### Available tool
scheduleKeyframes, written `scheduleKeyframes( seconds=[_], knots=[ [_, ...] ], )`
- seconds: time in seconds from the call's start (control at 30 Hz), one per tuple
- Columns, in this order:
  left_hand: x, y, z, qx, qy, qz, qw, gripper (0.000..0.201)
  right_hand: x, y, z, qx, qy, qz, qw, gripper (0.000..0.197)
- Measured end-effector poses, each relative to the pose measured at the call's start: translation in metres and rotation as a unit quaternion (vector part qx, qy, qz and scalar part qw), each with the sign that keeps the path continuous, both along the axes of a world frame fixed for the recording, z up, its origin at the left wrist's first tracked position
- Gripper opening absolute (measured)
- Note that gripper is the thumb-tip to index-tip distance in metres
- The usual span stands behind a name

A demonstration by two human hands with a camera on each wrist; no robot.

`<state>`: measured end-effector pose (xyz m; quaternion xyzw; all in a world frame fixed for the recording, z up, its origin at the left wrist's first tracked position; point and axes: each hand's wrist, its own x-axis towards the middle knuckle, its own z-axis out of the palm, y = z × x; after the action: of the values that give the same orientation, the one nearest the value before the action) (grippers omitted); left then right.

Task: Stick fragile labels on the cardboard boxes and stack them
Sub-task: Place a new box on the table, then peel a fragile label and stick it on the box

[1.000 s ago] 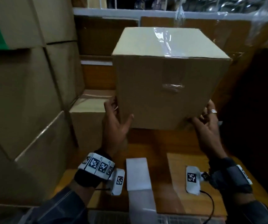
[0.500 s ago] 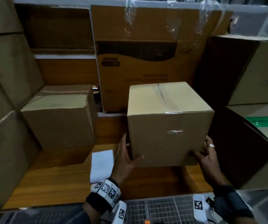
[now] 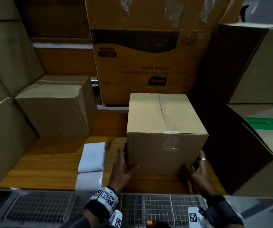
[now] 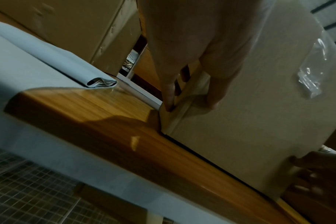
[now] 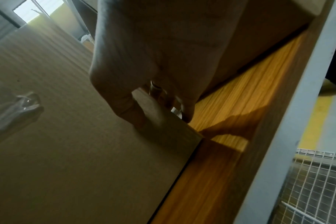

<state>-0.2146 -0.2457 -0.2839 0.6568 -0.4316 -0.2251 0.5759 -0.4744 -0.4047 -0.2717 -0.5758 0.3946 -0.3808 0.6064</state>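
A plain taped cardboard box [image 3: 165, 129] stands upright on the wooden table [image 3: 50, 165], with no label visible on its front or top. My left hand [image 3: 122, 165] grips its lower left corner, thumb on the front face and fingers along the side; the left wrist view shows that hand [image 4: 192, 53] against the box [image 4: 249, 121]. My right hand [image 3: 198, 170] holds the lower right corner, fingers wrapped round the edge, as the right wrist view shows of the hand [image 5: 153, 53] on the box [image 5: 67, 136]. A folded stack of white labels [image 3: 92, 157] lies left of the box.
A smaller cardboard box [image 3: 53, 109] sits at the back left, with tall stacked cartons beyond it. A large printed carton [image 3: 140, 63] stands right behind the held box. More cartons [image 3: 264, 145], one with green tape, crowd the right. A wire mesh [image 3: 157, 208] runs below the table's front edge.
The box has come down from chest height onto the table, both hands staying at its lower corners. The head view has swung toward the right.
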Motion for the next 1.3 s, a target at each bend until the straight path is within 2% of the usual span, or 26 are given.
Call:
scheduleKeyframes(
  seconds=[0.27,0.37,0.5,0.57,0.6,0.67,0.77,0.83,0.97,1.07,1.17,1.3],
  knots=[
    [-0.002,0.007,-0.007,0.014,-0.003,0.005,1.0,0.094,-0.003,0.006,-0.006,-0.022,0.016,0.018,0.999,0.1],
    [0.006,0.026,-0.007,0.033,-0.055,0.024,0.998,0.085,-0.007,0.019,-0.018,-0.016,0.028,-0.001,0.999,0.103],
    [0.034,0.069,-0.016,0.065,-0.194,0.078,0.976,0.049,-0.015,0.054,-0.028,-0.065,0.111,-0.101,0.987,0.062],
    [0.055,0.09,-0.024,0.099,-0.273,0.11,0.951,0.026,-0.017,0.076,-0.029,-0.078,0.155,-0.129,0.976,0.043],
    [0.065,0.1,-0.03,0.12,-0.301,0.122,0.938,0.022,-0.017,0.087,-0.031,-0.094,0.183,-0.129,0.97,0.038],
    [0.08,0.117,-0.04,0.146,-0.339,0.122,0.921,0.026,-0.015,0.107,-0.035,-0.138,0.218,-0.099,0.961,0.03],
    [0.093,0.138,-0.052,0.169,-0.39,0.09,0.901,0.034,0.005,0.134,-0.041,-0.218,0.233,0.007,0.948,0.026],
    [0.099,0.148,-0.058,0.175,-0.418,0.064,0.889,0.034,0.03,0.148,-0.036,-0.267,0.233,0.089,0.931,0.006],
    [0.116,0.164,-0.063,0.178,-0.445,0.036,0.877,0.025,0.105,0.167,-0.022,-0.328,0.221,0.225,0.891,0.01],
    [0.126,0.179,-0.065,0.169,-0.434,0.039,0.884,0.022,0.168,0.172,-0.018,-0.372,0.266,0.316,0.831,0.02],
    [0.131,0.196,-0.068,0.158,-0.431,0.037,0.888,0.025,0.225,0.176,-0.026,-0.421,0.32,0.332,0.781,0.04],
    [0.13,0.214,-0.069,0.145,-0.433,0.04,0.889,0.023,0.275,0.186,-0.035,-0.482,0.373,0.335,0.719,0.049]
  ],
)
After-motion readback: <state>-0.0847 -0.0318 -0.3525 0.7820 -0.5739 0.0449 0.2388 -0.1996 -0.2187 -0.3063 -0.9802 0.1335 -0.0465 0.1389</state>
